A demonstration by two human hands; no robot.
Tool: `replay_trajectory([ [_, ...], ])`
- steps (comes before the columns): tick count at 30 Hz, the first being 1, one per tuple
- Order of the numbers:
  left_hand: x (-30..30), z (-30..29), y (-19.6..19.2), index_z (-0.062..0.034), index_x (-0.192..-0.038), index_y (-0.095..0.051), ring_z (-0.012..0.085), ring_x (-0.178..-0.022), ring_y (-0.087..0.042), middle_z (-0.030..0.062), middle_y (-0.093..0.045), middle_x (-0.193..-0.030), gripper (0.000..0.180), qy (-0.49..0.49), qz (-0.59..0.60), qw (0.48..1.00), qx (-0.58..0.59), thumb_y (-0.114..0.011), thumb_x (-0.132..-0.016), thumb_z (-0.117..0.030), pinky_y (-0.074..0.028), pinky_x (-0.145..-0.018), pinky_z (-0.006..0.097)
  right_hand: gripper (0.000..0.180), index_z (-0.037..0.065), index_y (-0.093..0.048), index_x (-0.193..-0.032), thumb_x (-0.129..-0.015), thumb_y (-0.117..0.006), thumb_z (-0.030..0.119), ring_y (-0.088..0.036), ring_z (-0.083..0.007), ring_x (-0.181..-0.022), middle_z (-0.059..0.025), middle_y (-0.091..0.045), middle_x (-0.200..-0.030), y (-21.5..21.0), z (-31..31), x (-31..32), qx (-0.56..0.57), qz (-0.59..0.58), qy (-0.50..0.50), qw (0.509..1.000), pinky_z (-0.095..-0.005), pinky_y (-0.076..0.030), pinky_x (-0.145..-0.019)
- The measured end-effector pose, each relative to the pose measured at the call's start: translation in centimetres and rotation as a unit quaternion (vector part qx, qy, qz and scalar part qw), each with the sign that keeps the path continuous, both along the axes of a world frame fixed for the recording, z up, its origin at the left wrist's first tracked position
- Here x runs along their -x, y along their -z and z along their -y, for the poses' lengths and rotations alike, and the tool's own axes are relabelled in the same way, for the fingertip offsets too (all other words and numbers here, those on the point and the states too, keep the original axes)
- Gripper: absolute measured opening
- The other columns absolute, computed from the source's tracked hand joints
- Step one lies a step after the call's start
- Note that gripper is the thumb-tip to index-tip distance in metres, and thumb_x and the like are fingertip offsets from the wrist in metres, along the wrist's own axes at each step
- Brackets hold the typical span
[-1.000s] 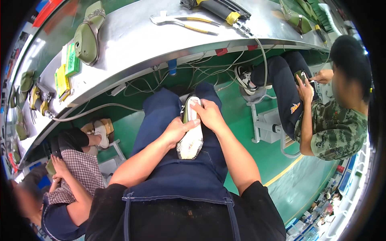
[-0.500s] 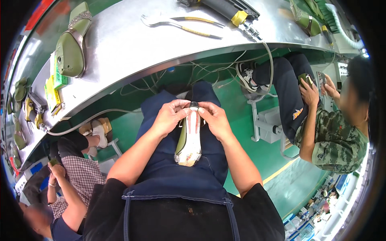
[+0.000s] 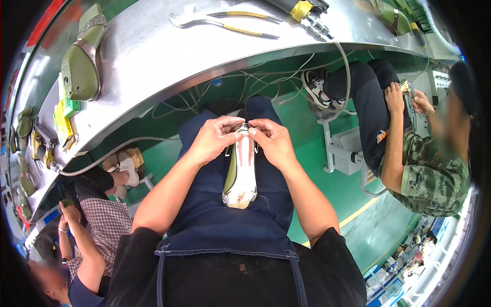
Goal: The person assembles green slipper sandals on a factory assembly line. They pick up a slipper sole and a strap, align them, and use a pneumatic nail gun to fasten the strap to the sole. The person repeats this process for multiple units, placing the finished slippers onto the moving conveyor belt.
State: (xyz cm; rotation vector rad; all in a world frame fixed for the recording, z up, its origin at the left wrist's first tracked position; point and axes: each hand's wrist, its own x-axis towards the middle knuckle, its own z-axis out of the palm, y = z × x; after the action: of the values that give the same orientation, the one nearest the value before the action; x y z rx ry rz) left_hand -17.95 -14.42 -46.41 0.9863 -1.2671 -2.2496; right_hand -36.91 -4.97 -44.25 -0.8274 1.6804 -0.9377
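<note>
An olive-green shoe (image 3: 244, 176) lies in my lap with its pale underside facing up. Reddish strips run along that underside, and its near end looks wrapped in clear film. My left hand (image 3: 212, 140) is closed at the far left edge of the shoe, thumb and fingertips pressing its dark end. From the right my right hand (image 3: 274, 145) grips the same end, its fingertips almost meeting the left ones. The fingertips partly cover that end, so its details are hidden.
On the metal bench (image 3: 138, 66) ahead lie end-cutting pincers (image 3: 225, 23), another green shoe (image 3: 82, 66), yellow-green boxes (image 3: 65, 115) and an air tool (image 3: 307, 15) with a hose. Co-workers sit left and right (image 3: 424, 169). Cables hang below the bench.
My fingers have shifted slightly on the dark far end, which is now more covered. The bench appears a little further up and left. The right co-worker's hand has moved up.
</note>
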Motion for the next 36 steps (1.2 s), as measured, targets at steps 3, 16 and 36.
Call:
replay_trajectory([
  [3,0.3,-0.1,-0.5,0.0089,-0.130,-0.066,0.0196,-0.106,-0.069,0.0130,-0.072,-0.115,0.038,0.010,0.031,0.993,0.111,-0.073,-0.095,-0.002,-0.056,-0.095,0.034,0.028,-0.005,-0.072,-0.118,-0.096,-0.074,0.013,-0.068,-0.0128,-0.083,-0.0089,-0.073,-0.098,0.0,-0.1,-0.5,0.027,-0.028,0.016,0.999,-0.0285,-0.056,-0.076],
  [16,0.2,-2.0,-2.1,0.0023,-0.122,-0.073,0.0345,-0.096,-0.068,0.0174,-0.069,-0.103,0.030,-0.007,0.152,0.899,0.410,-0.070,-0.092,0.001,-0.054,-0.086,0.040,0.023,-0.004,-0.074,-0.115,-0.097,-0.073,0.010,-0.070,-0.0145,-0.079,-0.0109,-0.073,-0.100,-1.2,-0.9,-0.8,0.138,-0.180,-0.029,0.973,-0.0282,-0.056,-0.072],
  [36,1.7,-1.5,-1.5,-0.0001,-0.104,-0.080,0.0282,-0.088,-0.069,0.0137,-0.069,-0.089,0.016,-0.068,0.177,0.938,0.289,-0.076,-0.091,-0.010,-0.054,-0.079,0.036,0.024,0.005,-0.078,-0.116,-0.092,-0.075,0.011,-0.073,-0.0262,-0.080,-0.0101,-0.074,-0.101,-0.7,-0.9,-0.8,0.218,-0.324,-0.072,0.918,-0.0352,-0.059,-0.070],
])
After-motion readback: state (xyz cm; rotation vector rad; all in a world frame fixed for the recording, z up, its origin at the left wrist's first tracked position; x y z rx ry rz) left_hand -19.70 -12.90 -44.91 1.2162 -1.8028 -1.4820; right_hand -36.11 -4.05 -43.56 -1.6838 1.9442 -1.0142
